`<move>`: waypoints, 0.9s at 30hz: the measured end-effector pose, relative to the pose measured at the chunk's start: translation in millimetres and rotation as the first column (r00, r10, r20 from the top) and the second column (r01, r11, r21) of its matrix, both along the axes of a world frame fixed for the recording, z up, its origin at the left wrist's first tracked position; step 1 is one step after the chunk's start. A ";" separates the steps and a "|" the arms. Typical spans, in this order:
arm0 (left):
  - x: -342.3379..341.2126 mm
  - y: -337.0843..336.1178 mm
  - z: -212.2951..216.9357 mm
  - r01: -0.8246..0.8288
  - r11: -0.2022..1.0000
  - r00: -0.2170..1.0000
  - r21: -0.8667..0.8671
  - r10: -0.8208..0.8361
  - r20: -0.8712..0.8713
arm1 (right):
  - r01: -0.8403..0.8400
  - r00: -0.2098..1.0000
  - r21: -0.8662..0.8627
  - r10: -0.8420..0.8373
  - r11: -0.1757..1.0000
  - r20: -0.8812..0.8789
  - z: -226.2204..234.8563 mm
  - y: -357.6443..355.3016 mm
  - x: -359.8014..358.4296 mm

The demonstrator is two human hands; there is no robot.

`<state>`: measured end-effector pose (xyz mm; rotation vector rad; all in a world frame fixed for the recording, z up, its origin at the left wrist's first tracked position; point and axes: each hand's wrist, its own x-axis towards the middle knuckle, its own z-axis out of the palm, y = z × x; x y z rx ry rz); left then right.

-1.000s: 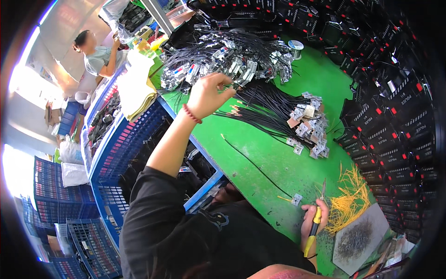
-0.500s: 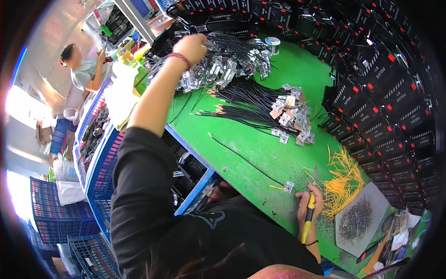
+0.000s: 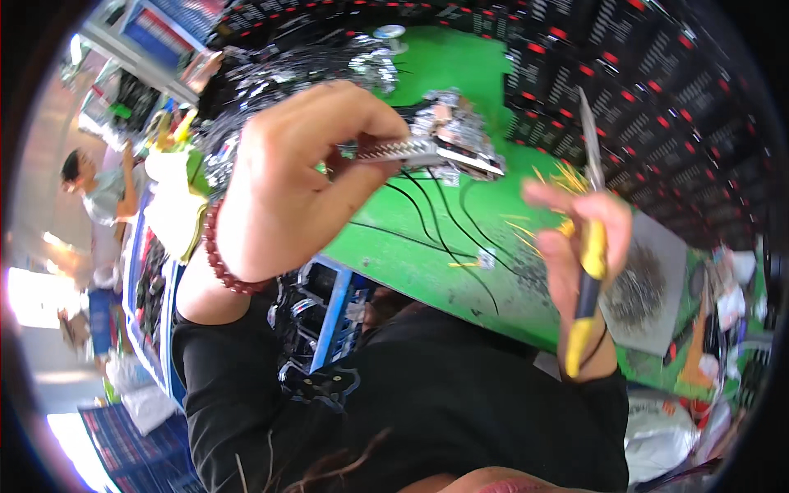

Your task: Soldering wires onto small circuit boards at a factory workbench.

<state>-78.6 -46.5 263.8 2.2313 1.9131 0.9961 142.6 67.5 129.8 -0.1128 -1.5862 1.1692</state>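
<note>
My left hand (image 3: 304, 177), with a dark red beaded bracelet at its wrist, is raised over the green bench (image 3: 386, 246). Its thumb and fingers pinch a flat silver metal part (image 3: 415, 154) with a ridged edge. Thin black wires (image 3: 427, 215) hang below that part. On the right, my right hand (image 3: 588, 238) is closed around a slim tool (image 3: 590, 259) with a yellow-and-black handle and a long pointed metal tip. Between the hands lies one small silver piece (image 3: 487, 259) with a yellow wire at it. Behind the left hand's part is a silver-ended bundle (image 3: 450, 115).
Dark tangled wires with silver parts (image 3: 283, 70) lie at the far left, near a spool (image 3: 389, 33). Stacked black boxes (image 3: 625, 90) wall the far right. A grey plate with dark scraps (image 3: 649, 287) lies by yellow wire pieces (image 3: 563, 181). Another person (image 3: 107, 189) is at far left.
My left hand has come from the tangled pile toward me, now pinching a silver part with black wires. My right hand has lifted off the bench, tool still in it. The view has shifted.
</note>
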 end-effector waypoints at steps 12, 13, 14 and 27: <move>29.0 59.0 -68.3 0.202 0.958 0.824 -0.205 -0.053 0.564 | 0.315 0.949 -0.178 -0.306 0.932 0.080 -14.1 -9.0 33.5; 33.2 59.9 -71.8 0.256 0.936 0.756 -0.242 -0.038 0.654 | 0.296 0.955 -0.092 -0.292 0.951 0.055 -19.6 -15.7 28.7; 37.8 60.9 -75.4 0.313 0.910 0.679 -0.272 -0.014 0.734 | 0.286 0.956 -0.038 -0.283 0.957 0.079 -25.1 -22.2 24.5; -28.7 44.6 -115.7 0.163 0.986 0.247 -0.036 -0.006 0.969 | 0.302 0.812 0.481 -0.487 0.823 0.323 -58.6 10.0 36.3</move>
